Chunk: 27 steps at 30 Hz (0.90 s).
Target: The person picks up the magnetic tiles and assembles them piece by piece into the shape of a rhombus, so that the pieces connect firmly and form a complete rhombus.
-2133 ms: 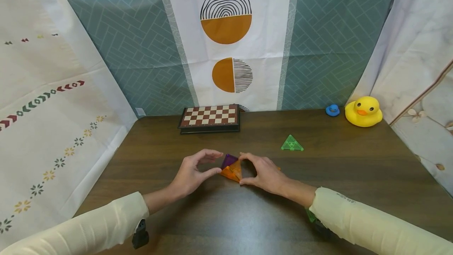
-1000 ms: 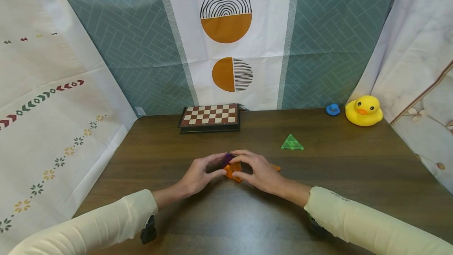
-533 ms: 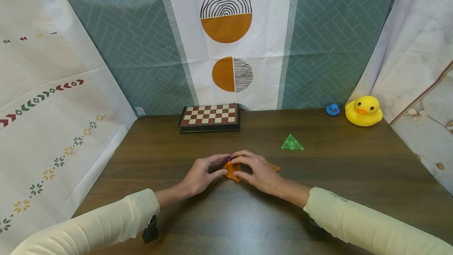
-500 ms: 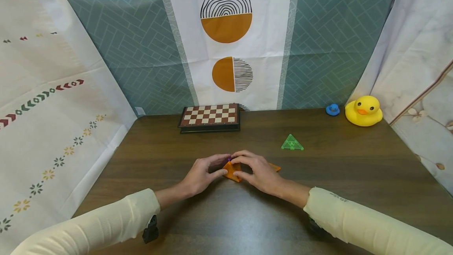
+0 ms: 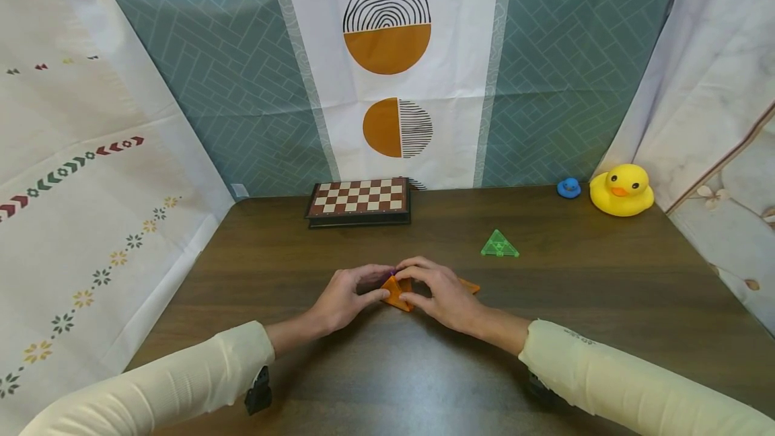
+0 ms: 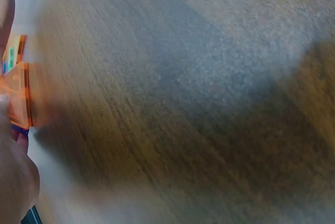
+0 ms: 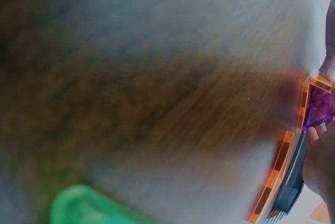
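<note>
In the head view, orange triangular magnetic tiles [image 5: 395, 295] lean together in a small pyramid shape at mid-table. A purple triangular magnetic tile [image 7: 320, 106] forms its back side, mostly covered by fingers in the head view. My left hand [image 5: 346, 298] holds the shape from the left, thumb on the front orange tile and fingers behind at the purple one. From the right, my right hand [image 5: 445, 295] grips it the same way, with thumb and bent fingers near the top. The left wrist view shows the orange side [image 6: 20, 96] standing tilted on the table.
Another orange tile [image 5: 469, 285] lies partly behind my right hand. Further back right is a green triangular tile [image 5: 500, 245]. A chessboard box [image 5: 360, 204] sits at the back, with a blue duck [image 5: 569, 188] and a yellow duck [image 5: 621, 191] at the back right corner.
My left hand has moved right and both hands have closed in around the tiles. The purple tile and orange tiles have come together at the top. Over the last half second little has moved.
</note>
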Tool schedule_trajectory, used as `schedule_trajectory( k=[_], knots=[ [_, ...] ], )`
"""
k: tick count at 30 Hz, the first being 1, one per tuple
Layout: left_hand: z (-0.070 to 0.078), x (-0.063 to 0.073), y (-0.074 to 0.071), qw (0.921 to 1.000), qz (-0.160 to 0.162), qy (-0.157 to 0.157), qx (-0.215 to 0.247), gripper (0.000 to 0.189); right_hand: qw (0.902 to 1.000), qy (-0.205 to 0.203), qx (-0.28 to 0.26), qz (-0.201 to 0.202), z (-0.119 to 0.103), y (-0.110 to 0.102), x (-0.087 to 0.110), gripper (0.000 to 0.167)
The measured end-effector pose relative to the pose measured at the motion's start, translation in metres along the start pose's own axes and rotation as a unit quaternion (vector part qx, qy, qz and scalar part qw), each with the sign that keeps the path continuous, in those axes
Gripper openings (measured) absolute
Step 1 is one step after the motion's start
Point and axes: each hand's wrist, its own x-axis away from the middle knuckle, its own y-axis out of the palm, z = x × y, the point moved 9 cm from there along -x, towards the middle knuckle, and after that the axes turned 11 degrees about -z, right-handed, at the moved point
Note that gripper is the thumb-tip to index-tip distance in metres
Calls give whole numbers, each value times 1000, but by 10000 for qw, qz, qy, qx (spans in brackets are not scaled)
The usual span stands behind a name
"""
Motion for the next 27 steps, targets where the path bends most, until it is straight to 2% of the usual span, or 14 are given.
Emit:
schedule_trajectory(
  k=[4, 9, 18, 22, 27],
  knots=[
    [-1, -1, 0, 10000, -39, -28, 11, 45, 9999, -76, -76, 28, -1, -2, 1, 33],
    [-2, -2, 1, 9999, -110, 0, 114, 43, 9999, -50, 76, 89, 0, -10, 5, 37],
    [-1, -3, 0, 9996, -193, 16, 225, 47, 9979, 395, 519, -1, 16, -34, 22, 63],
    [3, -3, -6, 9998, -48, 37, 201, 49, 9947, 747, 704, -107, 29, -45, 29, 77],
    [24, -10, -19, 9983, 407, 345, 252, 55, 9881, 1221, 883, -317, 46, -61, 35, 93]
  ],
)
